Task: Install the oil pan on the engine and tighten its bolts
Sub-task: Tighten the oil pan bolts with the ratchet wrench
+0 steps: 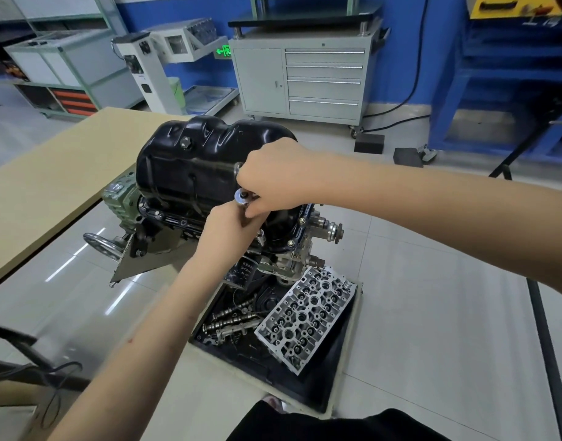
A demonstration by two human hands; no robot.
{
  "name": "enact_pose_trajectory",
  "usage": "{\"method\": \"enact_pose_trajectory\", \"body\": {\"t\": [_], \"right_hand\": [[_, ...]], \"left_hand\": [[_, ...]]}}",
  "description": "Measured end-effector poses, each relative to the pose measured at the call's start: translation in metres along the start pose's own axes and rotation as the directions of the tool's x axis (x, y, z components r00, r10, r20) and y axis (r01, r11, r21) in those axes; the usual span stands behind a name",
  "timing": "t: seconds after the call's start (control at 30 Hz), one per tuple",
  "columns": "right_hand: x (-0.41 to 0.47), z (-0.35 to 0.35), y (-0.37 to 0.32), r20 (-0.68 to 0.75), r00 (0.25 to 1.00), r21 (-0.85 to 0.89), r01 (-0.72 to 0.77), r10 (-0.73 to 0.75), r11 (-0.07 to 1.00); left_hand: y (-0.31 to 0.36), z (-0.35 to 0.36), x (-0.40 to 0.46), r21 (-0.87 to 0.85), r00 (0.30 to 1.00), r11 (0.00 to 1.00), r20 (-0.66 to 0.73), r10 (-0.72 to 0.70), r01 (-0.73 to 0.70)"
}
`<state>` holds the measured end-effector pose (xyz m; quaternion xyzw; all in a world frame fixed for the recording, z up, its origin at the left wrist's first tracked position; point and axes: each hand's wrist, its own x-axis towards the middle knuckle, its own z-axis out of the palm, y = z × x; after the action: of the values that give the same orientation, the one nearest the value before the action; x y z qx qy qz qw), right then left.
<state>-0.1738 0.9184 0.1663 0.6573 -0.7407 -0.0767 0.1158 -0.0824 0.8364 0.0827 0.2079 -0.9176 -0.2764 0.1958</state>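
The black oil pan (pixel 190 167) sits on top of the inverted engine (pixel 273 246), sump upward, its long axis running from the near right toward the far left, where a drain plug (pixel 185 143) shows on the top face. The engine hangs on a stand beside the near edge of a tan bench (pixel 50 173), not on it, with a handwheel (pixel 103 245) at its left end. Several bolts (pixel 302 221) are seated along the pan's flange at the near right end.

The right hand (pixel 273 176) curls around a ratchet (pixel 243 197), whose round chrome head shows just below the fingers against the pan's near side. The left hand (pixel 232 230) is closed just under that head, gripping what seems to be the tool's socket or extension; the exact part is hidden.

On the floor beneath, a black tray (pixel 337 370) holds a cylinder head (pixel 308 316) and camshafts (pixel 232 316).
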Motion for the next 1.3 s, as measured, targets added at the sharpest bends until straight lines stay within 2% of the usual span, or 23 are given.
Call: {"method": "enact_pose_trajectory", "body": {"t": [0.07, 0.23, 0.3, 0.43, 0.53, 0.6, 0.63, 0.67, 0.73, 0.8, 0.87, 0.97, 1.07, 1.1, 1.13, 1.17, 1.2, 1.23, 1.3], "right_hand": [[0.002, 0.003, -0.005, -0.017, 0.999, 0.032, -0.039, 0.04, 0.999], [0.006, 0.012, -0.007, -0.008, 0.99, 0.155, -0.135, 0.138, 0.979], [0.008, 0.012, -0.001, -0.017, 0.996, 0.166, -0.088, 0.093, 0.982], [0.008, 0.01, 0.014, 0.016, 0.994, 0.18, 0.106, -0.11, 0.978], [0.002, 0.007, 0.024, 0.01, 0.988, 0.257, 0.147, -0.155, 0.955], [-0.001, 0.006, 0.037, 0.086, 0.99, 0.342, 0.072, -0.107, 0.937], [-0.002, 0.005, 0.046, 0.201, 0.977, 0.415, -0.02, -0.071, 0.91], [-0.004, 0.005, 0.056, 0.356, 0.933, 0.505, -0.144, -0.053, 0.851], [-0.008, 0.01, 0.071, 0.607, 0.782, 0.63, -0.367, -0.14, 0.684], [-0.017, 0.017, 0.069, 0.66, 0.695, 0.713, -0.458, -0.286, 0.531], [-0.029, 0.029, 0.057, 0.562, 0.74, 0.827, -0.5, -0.369, 0.257], [-0.049, 0.045, 0.026, 0.403, 0.864, 0.851, -0.475, -0.304, -0.222], [-0.067, 0.053, -0.017, 0.35, 0.918, 0.737, -0.393, -0.187, -0.55], [-0.069, 0.054, -0.029, 0.37, 0.918, 0.683, -0.373, -0.143, -0.628], [-0.07, 0.054, -0.037, 0.396, 0.912, 0.656, -0.36, -0.103, -0.663], [-0.069, 0.054, -0.042, 0.418, 0.906, 0.677, -0.359, -0.065, -0.643], [-0.067, 0.051, -0.042, 0.437, 0.899, 0.738, -0.377, -0.03, -0.559], [-0.065, 0.047, -0.038, 0.446, 0.895, 0.817, -0.405, 0.003, -0.411], [-0.061, 0.038, -0.022, 0.433, 0.9, 0.899, -0.435, 0.048, 0.043]], "left_hand": [[-0.004, 0.002, 0.0, -0.013, 0.999, 1.0, -0.041, -0.009, 0.008], [-0.009, 0.002, 0.002, 0.029, 1.0, 0.999, -0.017, 0.019, -0.018], [-0.011, -0.001, 0.004, 0.029, 0.999, 0.999, -0.004, 0.035, -0.035], [-0.014, -0.005, 0.003, 0.042, 0.996, 0.996, 0.041, 0.074, -0.076], [-0.018, -0.005, 0.002, 0.048, 0.995, 0.995, 0.061, 0.084, -0.087], [-0.022, -0.006, 0.001, 0.011, 0.995, 0.998, 0.069, 0.068, -0.069], [-0.025, -0.007, 0.001, -0.016, 0.995, 0.998, 0.074, 0.061, -0.06], [-0.026, -0.007, 0.001, -0.032, 0.995, 0.998, 0.081, 0.06, -0.058], [-0.026, -0.007, 0.001, -0.03, 0.991, 0.997, 0.105, 0.078, -0.076], [-0.025, -0.006, 0.003, -0.043, 0.989, 0.996, 0.124, 0.085, -0.08], [-0.026, -0.007, 0.005, -0.069, 0.99, 0.996, 0.123, 0.068, -0.06], [-0.025, -0.005, 0.006, -0.036, 0.993, 0.997, 0.084, 0.078, -0.075], [-0.023, -0.002, 0.006, -0.009, 0.992, 0.996, 0.093, 0.088, -0.088], [-0.023, -0.001, 0.006, -0.011, 0.991, 0.997, 0.105, 0.078, -0.077], [-0.023, -0.002, 0.005, -0.019, 0.992, 0.998, 0.112, 0.06, -0.058], [-0.023, -0.002, 0.004, -0.03, 0.993, 0.999, 0.114, 0.04, -0.037], [-0.022, -0.003, 0.004, -0.043, 0.994, 0.999, 0.111, 0.024, -0.019], [-0.021, -0.003, 0.004, -0.05, 0.994, 0.999, 0.108, 0.01, -0.004], [-0.019, -0.003, 0.004, -0.042, 0.994, 0.999, 0.109, -0.004, 0.009]]}}
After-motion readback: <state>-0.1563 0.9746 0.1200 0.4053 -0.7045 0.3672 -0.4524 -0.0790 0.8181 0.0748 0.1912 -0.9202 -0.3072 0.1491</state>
